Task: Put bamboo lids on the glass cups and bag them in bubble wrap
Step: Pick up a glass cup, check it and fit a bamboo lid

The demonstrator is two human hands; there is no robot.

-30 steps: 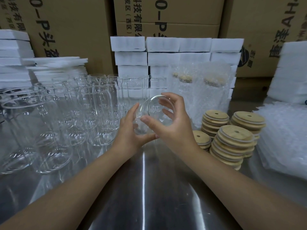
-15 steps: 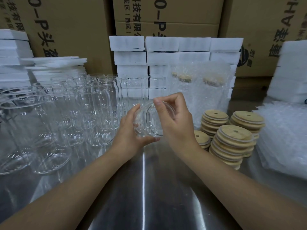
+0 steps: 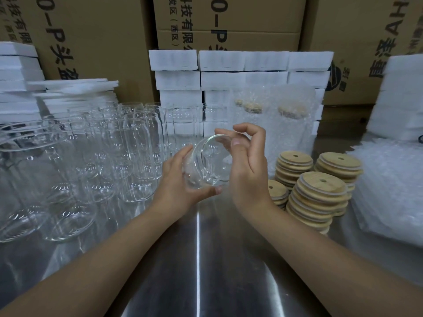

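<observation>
A clear glass cup [image 3: 209, 164] lies tilted on its side above the steel table, its mouth turned toward me and to the right. My left hand [image 3: 180, 181] grips its body from the left and below. My right hand [image 3: 248, 163] pinches the rim at the top between thumb and fingers. Several stacks of round bamboo lids [image 3: 319, 193] stand on the table just right of my right hand. Flat bubble wrap bags [image 3: 386, 191] are piled at the far right.
Several empty glass cups [image 3: 96, 161] crowd the left of the steel table [image 3: 206, 271]. Bagged, lidded cups [image 3: 274, 120] stand behind my hands. White foam blocks [image 3: 240, 72] and cardboard boxes [image 3: 96, 30] wall the back.
The cup has been turned in my hands, its mouth swinging more toward me. My right hand shifted from wrapping the rim to pinching it at the top. My left hand kept its grip.
</observation>
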